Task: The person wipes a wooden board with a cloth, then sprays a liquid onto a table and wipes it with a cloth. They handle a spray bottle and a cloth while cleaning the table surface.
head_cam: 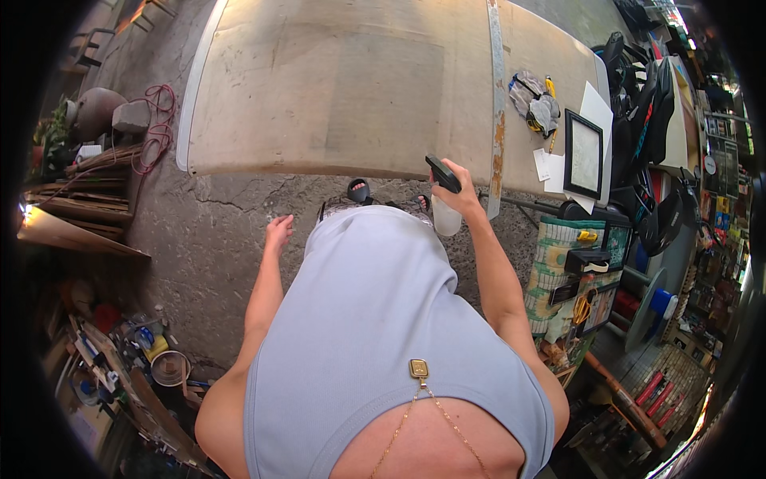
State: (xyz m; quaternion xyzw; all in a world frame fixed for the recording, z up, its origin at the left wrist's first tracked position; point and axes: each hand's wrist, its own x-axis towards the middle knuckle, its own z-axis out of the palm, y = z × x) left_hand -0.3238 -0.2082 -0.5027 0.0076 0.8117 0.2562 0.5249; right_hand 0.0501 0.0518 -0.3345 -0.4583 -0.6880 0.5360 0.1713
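Observation:
My right hand [459, 184] grips a spray bottle by its neck, beside the near edge of a large worn tabletop [335, 102]. The bottle has a black trigger head [443, 173] and a translucent whitish body [447, 217]. Its nozzle points away from me, towards the table. Out to the left, my left hand [279, 232] hangs over the concrete floor with loosely bent fingers and nothing in it. A darker rectangular patch [383, 90] shows on the tabletop's middle.
A rusty metal strip [498, 108] crosses the table. To its right lie work gloves [535, 105], a black picture frame [583, 154] and papers [553, 170]. A cloth-covered stand [547, 263] holds several items at right. Red cord [157, 132] lies on the left floor.

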